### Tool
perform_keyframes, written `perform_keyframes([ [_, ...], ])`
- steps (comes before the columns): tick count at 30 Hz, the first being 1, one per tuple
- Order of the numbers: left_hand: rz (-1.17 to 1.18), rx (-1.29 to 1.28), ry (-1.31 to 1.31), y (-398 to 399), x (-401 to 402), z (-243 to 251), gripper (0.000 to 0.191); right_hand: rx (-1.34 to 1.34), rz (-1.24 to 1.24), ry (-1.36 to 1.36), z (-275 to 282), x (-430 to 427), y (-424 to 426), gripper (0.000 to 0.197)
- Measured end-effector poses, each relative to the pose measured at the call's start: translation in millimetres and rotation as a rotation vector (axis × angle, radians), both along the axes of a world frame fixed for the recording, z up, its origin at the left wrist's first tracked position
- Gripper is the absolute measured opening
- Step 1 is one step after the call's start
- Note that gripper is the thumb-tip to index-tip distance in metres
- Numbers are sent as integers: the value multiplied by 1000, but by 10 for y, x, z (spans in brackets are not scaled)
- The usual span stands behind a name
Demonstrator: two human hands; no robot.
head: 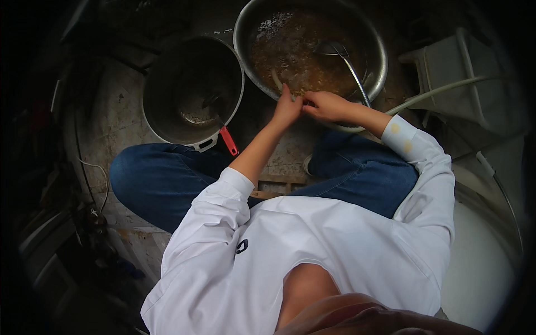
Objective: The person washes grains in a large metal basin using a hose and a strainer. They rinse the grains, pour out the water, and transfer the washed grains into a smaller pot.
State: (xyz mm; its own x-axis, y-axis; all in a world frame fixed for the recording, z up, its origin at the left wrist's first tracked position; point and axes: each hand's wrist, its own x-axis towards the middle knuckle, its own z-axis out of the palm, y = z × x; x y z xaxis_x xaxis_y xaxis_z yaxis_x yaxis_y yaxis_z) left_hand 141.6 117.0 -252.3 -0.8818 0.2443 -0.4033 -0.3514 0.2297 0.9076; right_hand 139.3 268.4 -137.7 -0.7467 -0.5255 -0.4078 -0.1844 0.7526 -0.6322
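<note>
A large round metal basin (382,54) stands in front of me, with brownish water and many small pale bits in it. My left hand (288,106) is closed around a pale hose (276,79) at the basin's near rim, and the hose's end dips into the water. Close against it, my right hand (324,105) has its fingertips bent together at the rim; whether they grip the hose is hidden. A metal ladle or strainer (356,77) leans in the basin on the right, its handle over the rim behind my right wrist.
Left of the basin stands a deep metal pot (150,119) holding a utensil with a red handle (228,141). A light plastic stool (450,79) lies at the right, the hose (439,90) passing across it. A thin cord (102,171) runs over the tiled floor at the left.
</note>
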Motion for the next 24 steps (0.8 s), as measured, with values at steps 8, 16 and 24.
perform_keyframes([
  [8,7,-89,2,-86,-124,163,86,457,-194,173,-250,-424,638,28],
  [16,-225,-457,-111,-144,-189,295,88,833,-272,191,-646,-357,1354,53],
  [24,-283,-656,-63,-178,-219,434,82,785,-438,-85,-823,-373,1606,47],
])
